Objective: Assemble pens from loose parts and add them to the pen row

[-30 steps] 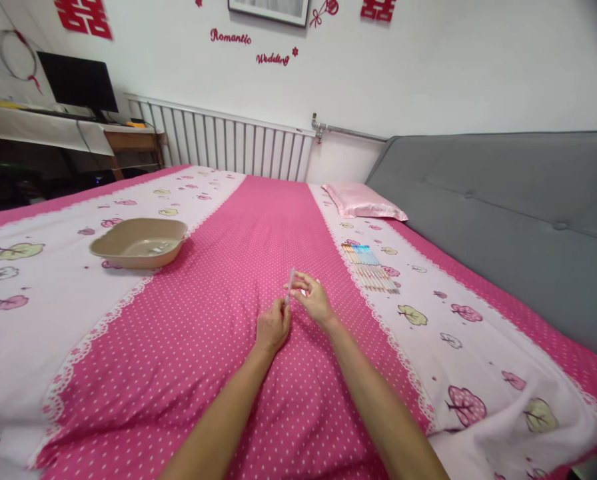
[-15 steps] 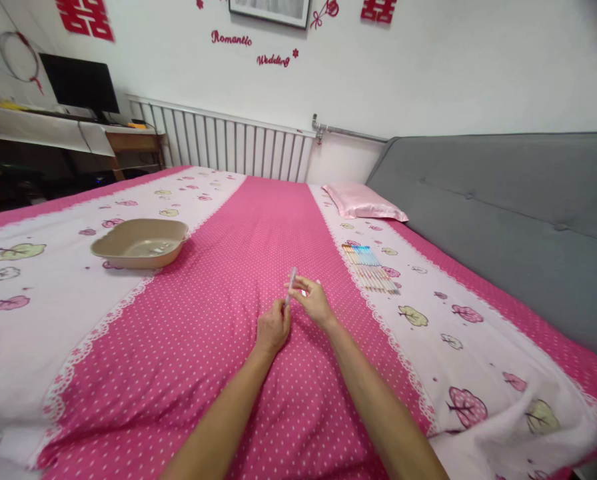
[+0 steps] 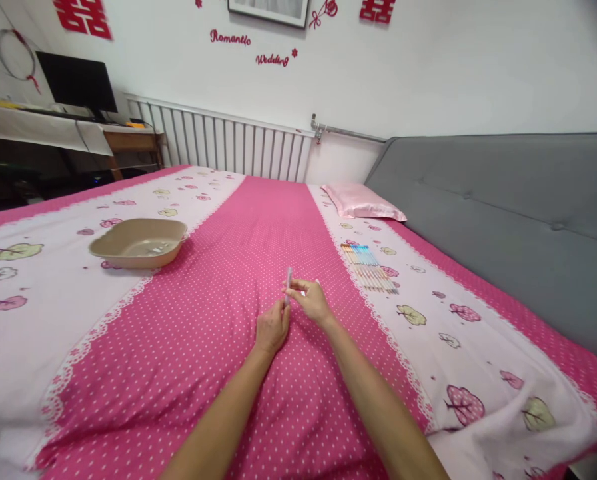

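Observation:
Between my two hands a slim, pale lilac pen point(image 3: 288, 275) stands nearly upright above the pink dotted bedspread. Its lower end is in the closed fingers of my left hand point(image 3: 272, 328). My right hand point(image 3: 309, 300) pinches it higher up between thumb and fingers. A small white piece also shows among the right hand's fingers; what it is I cannot make out. To the right, several pens point(image 3: 369, 268) lie side by side in a neat row, with orange, blue and clear parts. Off to the left sits a beige plastic basin point(image 3: 123, 257) with small, pale, shiny pieces inside.
The patterned bedspread point(image 3: 258, 227) covers the wide bed. A pink pillow point(image 3: 362, 201) lies by the grey padded headboard point(image 3: 498, 187). At the far side are a white radiator point(image 3: 218, 139) and a desk with a black monitor point(image 3: 76, 81).
The pen has shifted very slightly left and stands a bit straighter, with the right hand's fingertips moved along with it. Both hands keep their hold; the view has shifted slightly.

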### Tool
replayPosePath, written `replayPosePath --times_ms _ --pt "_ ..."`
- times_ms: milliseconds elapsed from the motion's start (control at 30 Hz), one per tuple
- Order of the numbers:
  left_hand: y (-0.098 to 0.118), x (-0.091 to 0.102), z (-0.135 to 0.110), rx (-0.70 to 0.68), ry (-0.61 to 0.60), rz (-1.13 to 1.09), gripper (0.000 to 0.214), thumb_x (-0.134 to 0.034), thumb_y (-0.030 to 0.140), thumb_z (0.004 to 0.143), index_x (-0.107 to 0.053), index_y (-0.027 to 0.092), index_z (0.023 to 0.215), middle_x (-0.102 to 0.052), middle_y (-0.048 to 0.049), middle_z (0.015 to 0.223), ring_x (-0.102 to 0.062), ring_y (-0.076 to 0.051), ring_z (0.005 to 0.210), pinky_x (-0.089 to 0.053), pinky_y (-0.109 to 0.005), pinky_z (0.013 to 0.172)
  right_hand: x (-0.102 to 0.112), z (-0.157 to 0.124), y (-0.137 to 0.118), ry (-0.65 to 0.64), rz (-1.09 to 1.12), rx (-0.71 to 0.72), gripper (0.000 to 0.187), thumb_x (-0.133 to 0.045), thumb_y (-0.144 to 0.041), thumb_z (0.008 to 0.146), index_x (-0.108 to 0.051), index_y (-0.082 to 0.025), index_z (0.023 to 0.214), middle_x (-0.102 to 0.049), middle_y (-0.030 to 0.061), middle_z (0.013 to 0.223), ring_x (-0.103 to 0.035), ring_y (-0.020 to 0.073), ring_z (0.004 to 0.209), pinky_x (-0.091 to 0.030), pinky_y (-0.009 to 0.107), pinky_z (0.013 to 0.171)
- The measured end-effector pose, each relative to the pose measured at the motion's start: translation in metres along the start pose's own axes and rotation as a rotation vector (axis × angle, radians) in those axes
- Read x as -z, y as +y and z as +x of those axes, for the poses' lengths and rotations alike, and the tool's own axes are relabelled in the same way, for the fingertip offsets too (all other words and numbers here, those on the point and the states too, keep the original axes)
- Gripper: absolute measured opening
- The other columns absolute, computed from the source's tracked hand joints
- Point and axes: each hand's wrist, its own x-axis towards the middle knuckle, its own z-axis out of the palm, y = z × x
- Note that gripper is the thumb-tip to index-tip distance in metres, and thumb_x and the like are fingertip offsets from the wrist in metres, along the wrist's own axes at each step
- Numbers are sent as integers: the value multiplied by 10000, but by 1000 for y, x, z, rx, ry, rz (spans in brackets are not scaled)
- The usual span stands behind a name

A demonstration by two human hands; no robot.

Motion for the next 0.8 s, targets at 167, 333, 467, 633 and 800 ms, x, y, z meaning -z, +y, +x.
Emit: replayPosePath --times_ms 167,333,467,633,800 --pt "2 3 0 24 23 -16 350 -285 381 904 -544 164 809 -587 -21 632 -511 -117 512 -333 -222 508 -2 -1 -1 33 -33 -37 233 -639 -274 697 -683 -123 870 -702 94 885 -649 194 841 -493 334 792" --pt "1 1 0 59 49 -23 361 -310 420 889 -535 166 766 -565 -13 590 -486 -112 478 -327 -223 494 -3 -2 -4 2 -60 -29 209 -638 -255 695 -684 -127 853 -703 95 880 -653 191 841 -487 339 816" --pt "0 1 -1 78 59 -26 374 -320 439 881 -528 171 726 -556 -11 566 -478 -112 461 -322 -227 488 -4 -2 -5 -20 -66 -19 209 -630 -241 699 -684 -124 864 -703 102 889 -653 193 850 -484 341 823" --pt "1 3 0 66 37 -55 353 -351 448 874 -554 162 834 -598 -16 618 -526 -117 495 -348 -225 497 -2 0 -4 0 -48 -7 215 -610 -281 721 -686 -143 868 -702 86 890 -648 198 863 -487 342 810" --pt "3 5 1 21 -3 -77 338 -285 363 914 -506 172 1084 -649 -32 777 -575 -117 591 -364 -216 527 3 2 -1 11 -2 -5 240 -589 -307 744 -683 -151 900 -694 85 938 -637 199 904 -481 342 822"
